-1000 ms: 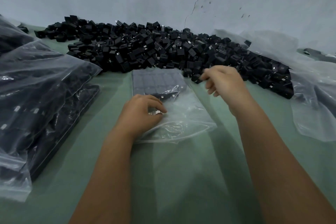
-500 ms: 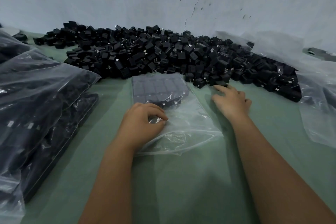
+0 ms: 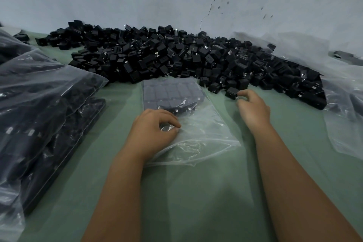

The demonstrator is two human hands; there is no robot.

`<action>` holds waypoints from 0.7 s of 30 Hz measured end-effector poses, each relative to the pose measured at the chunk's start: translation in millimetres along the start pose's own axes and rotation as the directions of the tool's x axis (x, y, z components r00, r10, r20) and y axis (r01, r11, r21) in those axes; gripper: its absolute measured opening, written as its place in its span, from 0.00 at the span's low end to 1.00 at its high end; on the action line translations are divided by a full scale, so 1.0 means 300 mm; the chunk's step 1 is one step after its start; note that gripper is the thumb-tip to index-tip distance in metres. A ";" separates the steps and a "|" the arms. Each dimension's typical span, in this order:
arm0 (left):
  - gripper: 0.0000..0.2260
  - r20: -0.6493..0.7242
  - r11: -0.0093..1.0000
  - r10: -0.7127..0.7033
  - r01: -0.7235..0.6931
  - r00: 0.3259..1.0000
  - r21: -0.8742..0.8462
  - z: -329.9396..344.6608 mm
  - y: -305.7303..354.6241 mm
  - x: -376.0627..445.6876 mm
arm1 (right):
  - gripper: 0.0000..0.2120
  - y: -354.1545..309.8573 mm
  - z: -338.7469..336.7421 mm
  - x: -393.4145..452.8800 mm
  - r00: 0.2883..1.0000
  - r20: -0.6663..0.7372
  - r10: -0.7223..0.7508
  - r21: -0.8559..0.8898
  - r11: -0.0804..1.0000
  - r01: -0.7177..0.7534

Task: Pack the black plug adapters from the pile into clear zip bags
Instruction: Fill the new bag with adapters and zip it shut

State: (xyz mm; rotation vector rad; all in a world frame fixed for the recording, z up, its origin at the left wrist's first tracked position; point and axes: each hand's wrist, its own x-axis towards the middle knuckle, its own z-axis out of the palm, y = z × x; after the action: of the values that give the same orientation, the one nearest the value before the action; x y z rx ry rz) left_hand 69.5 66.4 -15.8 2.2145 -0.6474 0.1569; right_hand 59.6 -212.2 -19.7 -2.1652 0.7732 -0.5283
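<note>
Two hands (image 3: pixel 155 131) (image 3: pixel 253 110), unlabelled adapters (image 3: pixel 176 59), bag (image 3: pixel 198 133)

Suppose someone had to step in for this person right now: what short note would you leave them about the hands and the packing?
Left hand: pinches the near part of the clear zip bag, holding it down on the green table.
Right hand: fingertips at a single black adapter on the near edge of the pile; whether it is gripped yet is unclear.
Done: adapters sit in flat rows in the far part of the bag; filled bags are stacked at left.
Left: fill the bag's near part, seal it, then work through the large pile. More clear plastic lies at right.
</note>
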 end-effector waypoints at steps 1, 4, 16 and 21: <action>0.06 0.002 1.000 0.002 -0.002 1.000 -0.004 0.000 -0.001 0.000 | 0.15 0.000 -0.001 -0.003 1.000 -0.006 0.001 0.020 1.000 0.000; 0.06 0.002 1.000 0.002 -0.002 1.000 -0.010 0.000 -0.001 0.002 | 0.16 -0.002 0.001 -0.005 1.000 -0.005 -0.025 0.063 0.998 0.025; 0.06 0.001 1.000 -0.001 0.001 1.000 -0.014 -0.002 0.003 0.001 | 0.19 -0.015 0.004 -0.022 0.981 0.036 -0.192 0.001 0.981 0.192; 0.06 0.019 1.000 -0.002 0.002 1.000 -0.022 -0.004 0.002 0.002 | 0.13 -0.025 0.000 -0.025 0.984 -0.085 -0.156 0.091 0.982 0.163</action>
State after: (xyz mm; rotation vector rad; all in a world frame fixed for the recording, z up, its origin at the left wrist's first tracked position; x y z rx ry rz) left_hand 69.9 66.7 -14.4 2.1982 -0.6546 0.1274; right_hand 56.6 -203.2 -14.9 -2.1363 0.6044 -0.7218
